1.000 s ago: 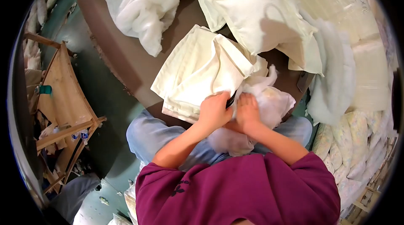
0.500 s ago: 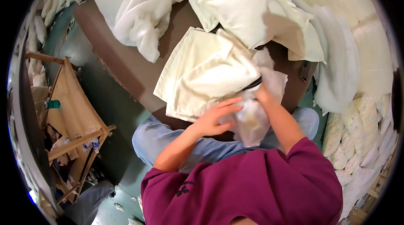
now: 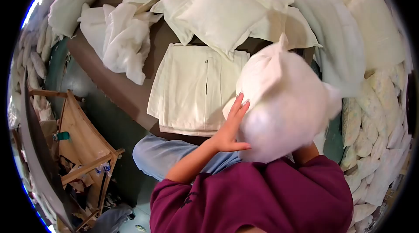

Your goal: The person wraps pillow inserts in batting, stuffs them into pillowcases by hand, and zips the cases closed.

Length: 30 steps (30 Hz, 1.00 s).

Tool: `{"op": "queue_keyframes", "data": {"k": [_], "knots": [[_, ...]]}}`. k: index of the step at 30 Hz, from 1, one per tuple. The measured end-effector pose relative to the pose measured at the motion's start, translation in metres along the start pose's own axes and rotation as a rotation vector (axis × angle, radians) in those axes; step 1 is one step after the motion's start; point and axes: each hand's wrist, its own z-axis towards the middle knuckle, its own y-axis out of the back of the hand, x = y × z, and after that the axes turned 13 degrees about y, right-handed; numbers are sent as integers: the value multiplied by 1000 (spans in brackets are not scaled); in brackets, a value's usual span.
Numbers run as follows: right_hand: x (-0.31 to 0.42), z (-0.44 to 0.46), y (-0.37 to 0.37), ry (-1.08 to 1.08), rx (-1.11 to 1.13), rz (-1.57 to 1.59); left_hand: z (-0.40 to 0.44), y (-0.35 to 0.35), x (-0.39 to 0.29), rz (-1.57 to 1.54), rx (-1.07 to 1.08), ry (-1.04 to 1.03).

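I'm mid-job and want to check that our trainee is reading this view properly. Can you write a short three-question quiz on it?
1. True or false: the left hand is clenched in a fist.
2. Which of these hides the right hand from view?
A) the folded cream cloth
B) the puffy white bundle
C) the wooden frame
3. Fill in the colour: the folded cream cloth lies on a ____ surface.

Key:
1. False; its fingers are spread.
2. B; only part of that forearm shows below it.
3. Brown.
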Motion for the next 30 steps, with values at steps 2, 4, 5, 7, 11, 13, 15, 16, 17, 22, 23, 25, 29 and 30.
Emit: {"op": "queue_keyframes", "data": {"k": [2, 4, 5, 7, 11, 13, 15, 16, 17, 22, 23, 25, 29, 30], "knots": [[-29, -18, 4, -147, -112, 201, 0, -35, 10, 66, -131, 178], [-43, -41, -2, -239, -175, 325, -6, -50, 28, 130, -267, 216], [-43, -53, -7, -274, -191, 359, -7, -50, 36, -4, -317, 256], [-39, -75, -13, -342, -191, 369, -14, -48, 51, -278, -418, 342], [-25, -120, -5, -366, 69, 76, -23, -14, 57, -109, -589, 289], [-28, -129, 19, -201, 397, -342, -30, 6, 45, 118, -700, 285], [-10, -124, 27, -145, 609, -564, -47, 18, 43, 186, -779, 359], [9, -112, 30, -178, 661, -581, -61, 19, 51, 139, -808, 431], [25, -101, 30, -212, 714, -596, -77, 21, 60, 91, -836, 504], [10, -89, 19, 408, 986, -811, -149, 36, 131, 371, -472, 862], [3, -86, 10, 583, 1027, -868, -153, 29, 120, 518, -436, 827], [-16, -73, -6, 771, 1123, -923, -162, 19, 122, 644, -435, 722], [-52, -30, -22, 696, 1201, -992, -118, 18, 49, 571, -570, 546], [-44, -22, -27, 675, 1171, -918, -113, 17, 45, 475, -644, 534]]}}
